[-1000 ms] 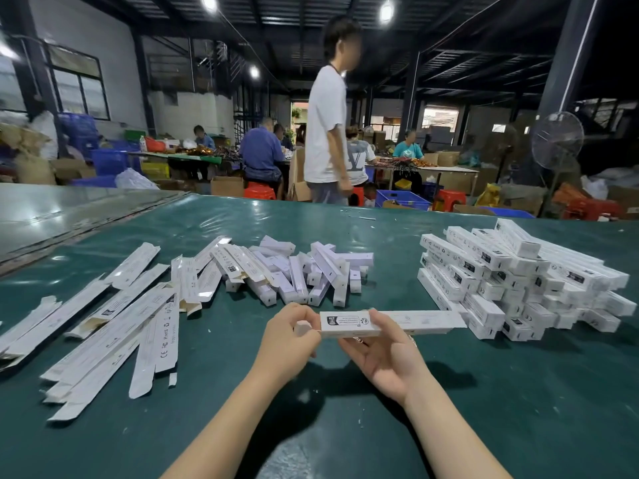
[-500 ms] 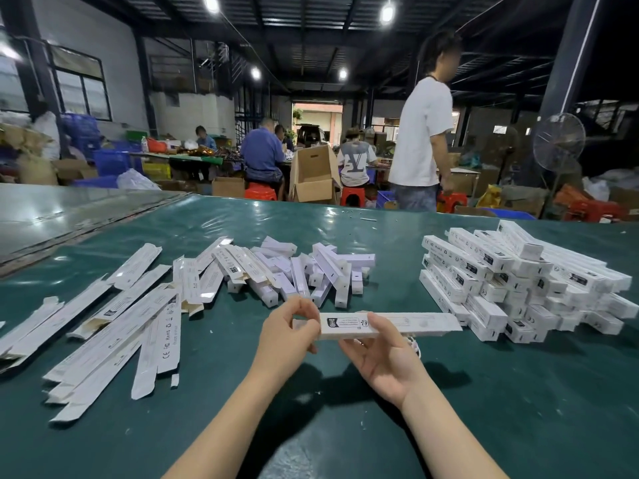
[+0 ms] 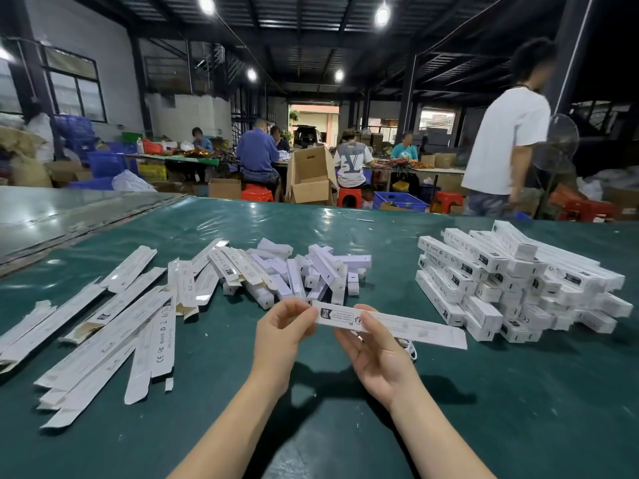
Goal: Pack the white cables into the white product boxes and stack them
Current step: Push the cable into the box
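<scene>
While pinching the near end of a long white box (image 3: 390,324) with left hand (image 3: 281,335), cradling underneath with right hand (image 3: 378,354), fingers half-curled, possibly cable (image 3: 411,350) beneath.

A dark steel-beamed ceiling (image 3: 311,36) carries round lamps (image 3: 206,3). Below it, left: white wall (image 3: 69,32), dark-framed windows (image 3: 76,88). Below, centre: open cardboard carton (image 3: 309,176), red plastic stools (image 3: 257,194).

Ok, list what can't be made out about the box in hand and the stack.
Head view only:
- Box: whether a cable is inside; its walls hide that.
- Its left end: covered by left hand fingers.
- Its print: too small to read.
- White cable under it: mostly hidden by right hand.
- Stack: far-side count hidden by near boxes.
</scene>
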